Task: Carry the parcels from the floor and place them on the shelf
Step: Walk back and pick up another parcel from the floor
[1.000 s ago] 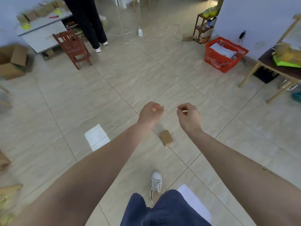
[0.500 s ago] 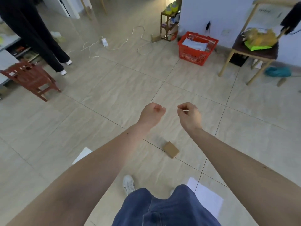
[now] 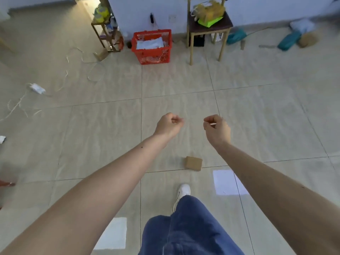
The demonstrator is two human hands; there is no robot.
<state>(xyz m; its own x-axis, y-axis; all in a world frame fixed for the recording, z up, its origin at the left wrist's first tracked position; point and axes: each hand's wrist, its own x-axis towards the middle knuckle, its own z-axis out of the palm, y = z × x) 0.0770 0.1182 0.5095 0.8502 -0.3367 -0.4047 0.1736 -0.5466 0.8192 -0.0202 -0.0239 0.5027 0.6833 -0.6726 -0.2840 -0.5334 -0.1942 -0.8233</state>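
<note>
A small brown cardboard parcel point(image 3: 193, 163) lies flat on the tiled floor point(image 3: 103, 129), just ahead of the person's white shoe point(image 3: 183, 192). Its long axis runs roughly left to right across the view, tipped a little so the right end sits nearer the person, and its near edge rests right by a grout line. Nothing is touching it.

Both bare arms are stretched out forward over the floor, well above the parcel. The left hand point(image 3: 169, 124) is curled into a loose fist, knuckles up, fingers folded in on nothing. The right hand point(image 3: 217, 128) is curled too, thumb and fingertips pinched together; something pale shows at the pinch, but whether it grips anything I cannot tell. The two hands hang side by side with a gap between them, the parcel below and between the forearms.

Blue trousers point(image 3: 185, 230) fill the bottom middle. A white sheet of paper point(image 3: 223, 182) lies just right of the parcel, partly under the right forearm, and another white sheet point(image 3: 115, 233) lies lower left. Over by the far wall stands a red basket point(image 3: 152, 52) with white things in it, and beside it a wooden stool point(image 3: 209, 30) heaped with yellow and green items. A narrow rack point(image 3: 106, 34) stands left of the basket, and white cord point(image 3: 77, 74) trails loose over the tiles.
</note>
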